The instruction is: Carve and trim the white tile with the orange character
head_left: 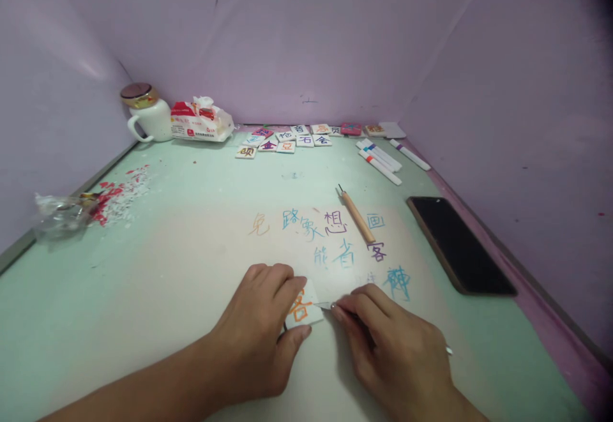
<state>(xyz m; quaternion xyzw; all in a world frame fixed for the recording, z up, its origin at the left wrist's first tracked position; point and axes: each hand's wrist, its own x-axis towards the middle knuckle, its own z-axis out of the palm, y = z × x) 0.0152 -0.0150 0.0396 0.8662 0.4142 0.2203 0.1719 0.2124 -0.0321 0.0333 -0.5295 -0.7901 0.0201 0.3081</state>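
Observation:
A white square block [313, 297] with an orange Chinese character lies on the table, partly covered by my left hand [263, 326]. The thumb and fingers of that hand clamp the block from its near and far sides. My right hand [390, 339] pinches a small carving knife [326, 306], whose pointed metal blade reaches the block's right part, at the orange strokes. The knife's handle is mostly hidden in the fist, with a pale end showing behind it. Beyond the hands lies a wooden-handled carving tool [358, 216] with a thin dark tip.
At the back stand a white lidded mug [152, 119] and a tissue pack [198, 122], beside several character blocks [305, 140]. Markers [380, 165] and a phone [460, 246] lie right. Red and white shavings [119, 195] and a clear plastic bag [62, 214] lie left. Handwritten characters mark the tabletop.

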